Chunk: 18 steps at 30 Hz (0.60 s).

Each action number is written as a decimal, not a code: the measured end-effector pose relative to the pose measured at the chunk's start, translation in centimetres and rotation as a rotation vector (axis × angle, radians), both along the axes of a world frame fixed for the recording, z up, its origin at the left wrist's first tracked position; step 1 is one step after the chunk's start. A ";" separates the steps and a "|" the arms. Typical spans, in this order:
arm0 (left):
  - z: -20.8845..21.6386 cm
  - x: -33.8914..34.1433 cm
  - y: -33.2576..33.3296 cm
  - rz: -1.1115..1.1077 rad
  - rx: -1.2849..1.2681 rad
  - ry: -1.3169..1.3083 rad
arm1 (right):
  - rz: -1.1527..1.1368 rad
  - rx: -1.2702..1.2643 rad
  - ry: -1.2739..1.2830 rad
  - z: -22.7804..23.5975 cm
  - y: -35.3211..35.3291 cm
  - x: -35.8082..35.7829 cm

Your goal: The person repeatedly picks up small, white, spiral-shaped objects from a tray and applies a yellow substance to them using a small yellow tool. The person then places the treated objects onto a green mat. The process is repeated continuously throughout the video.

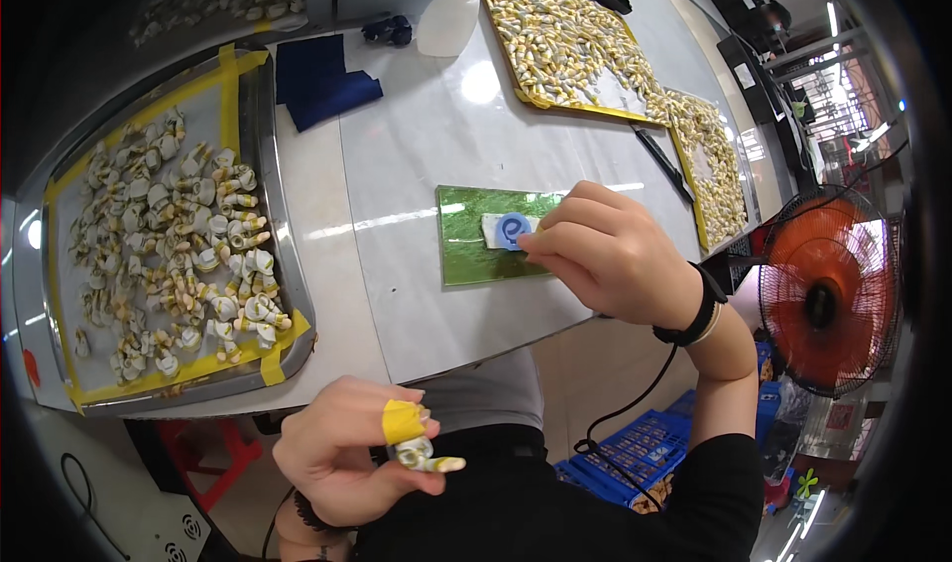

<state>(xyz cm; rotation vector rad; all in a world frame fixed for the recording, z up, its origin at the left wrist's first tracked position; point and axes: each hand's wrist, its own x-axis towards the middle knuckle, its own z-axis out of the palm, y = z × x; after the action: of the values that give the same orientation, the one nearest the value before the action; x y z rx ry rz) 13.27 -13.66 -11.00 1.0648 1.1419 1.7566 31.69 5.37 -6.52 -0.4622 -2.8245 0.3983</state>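
My left hand [342,453], low in front of my body, pinches a small white, grey and yellow figurine-like piece [416,455] between thumb and fingers. Yellow tape wraps one of its fingers. My right hand [605,249] is closed in a pinch at the right edge of a round light-blue disc [511,231] with a dark-blue curl on it. Beneath the disc lies a white rectangular pad [490,233], on a shiny green plate [466,264] on the table. The right fingertips partly hide the disc's edge.
At left, a metal-rimmed tray [293,274] edged with yellow tape holds many similar pieces. Two yellow-edged trays [585,112] [700,227] of small yellow-white pieces stand far right, beside a black pen-like tool [662,163]. A white bottle [448,16], navy cloth [322,81] and orange fan [828,289] are around.
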 end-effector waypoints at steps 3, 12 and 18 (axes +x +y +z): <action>0.1 0.5 0.4 0.005 0.036 0.147 | -0.050 -0.051 0.149 0.5 -0.8 0.1; 0.7 1.2 1.2 -0.132 0.037 0.189 | -0.011 -0.886 0.518 1.0 -6.4 0.0; 0.6 1.8 1.2 -0.135 0.044 0.158 | 0.049 -0.799 0.572 0.7 -7.1 -0.1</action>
<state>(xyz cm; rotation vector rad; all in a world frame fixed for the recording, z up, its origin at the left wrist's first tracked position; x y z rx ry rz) 15.06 -12.47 -10.41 1.2963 1.1032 1.6219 31.63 -1.74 -5.79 -0.3372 -2.0344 1.4214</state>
